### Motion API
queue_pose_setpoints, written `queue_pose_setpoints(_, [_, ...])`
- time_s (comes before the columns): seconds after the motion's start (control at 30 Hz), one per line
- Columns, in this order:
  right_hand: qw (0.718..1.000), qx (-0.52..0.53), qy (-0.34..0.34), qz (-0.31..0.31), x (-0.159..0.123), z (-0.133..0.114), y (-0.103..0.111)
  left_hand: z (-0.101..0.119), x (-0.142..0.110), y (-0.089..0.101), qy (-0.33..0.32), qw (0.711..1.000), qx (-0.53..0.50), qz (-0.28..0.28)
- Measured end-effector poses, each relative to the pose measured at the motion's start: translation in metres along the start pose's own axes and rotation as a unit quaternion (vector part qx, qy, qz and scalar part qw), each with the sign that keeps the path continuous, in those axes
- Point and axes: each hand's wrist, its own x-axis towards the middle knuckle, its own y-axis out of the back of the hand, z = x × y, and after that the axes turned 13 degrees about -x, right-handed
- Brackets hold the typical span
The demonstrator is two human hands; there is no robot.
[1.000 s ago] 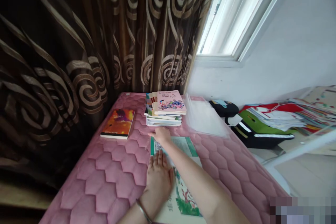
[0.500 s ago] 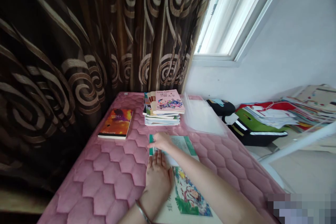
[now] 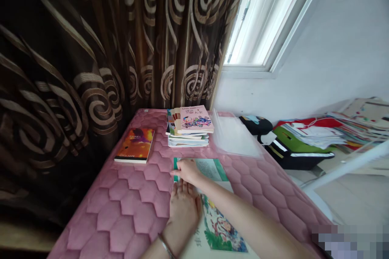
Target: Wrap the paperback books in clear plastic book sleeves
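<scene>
Presently, the illustrated paperback (image 3: 217, 220) lies at six o'clock; your left hand (image 3: 184, 206) rests flat on it, your right hand (image 3: 187, 170) curls at its eleven-o'clock edge, grip indeterminable. Expect light, bendable stock; hold edges.

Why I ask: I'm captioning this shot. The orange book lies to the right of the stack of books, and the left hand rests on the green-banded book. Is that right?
Not quite: the head view shows the orange book to the left of the stack of books. The left hand does rest on the green-banded book.
</scene>
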Motion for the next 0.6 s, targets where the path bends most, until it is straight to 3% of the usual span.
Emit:
queue_pose_setpoints(0.1, [0.999, 0.001, 0.025, -0.045, -0.001, 0.003, 0.004, -0.001, 0.001, -0.003, -0.002, 1.0, 0.012, 0.008])
queue_pose_setpoints(0.23, [0.998, -0.015, 0.004, -0.06, 0.023, 0.009, 0.012, -0.003, 0.0, -0.005, -0.02, 0.999, 0.001, 0.026])
queue_pose_setpoints(0.4, [0.997, -0.029, -0.069, 0.008, 0.046, 0.011, 0.008, -0.003, -0.001, -0.003, -0.016, 1.0, -0.003, 0.026])
queue_pose_setpoints(0.6, [0.993, -0.022, -0.07, 0.092, 0.027, 0.0, -0.009, -0.001, -0.001, 0.002, -0.013, 1.0, -0.016, 0.015])
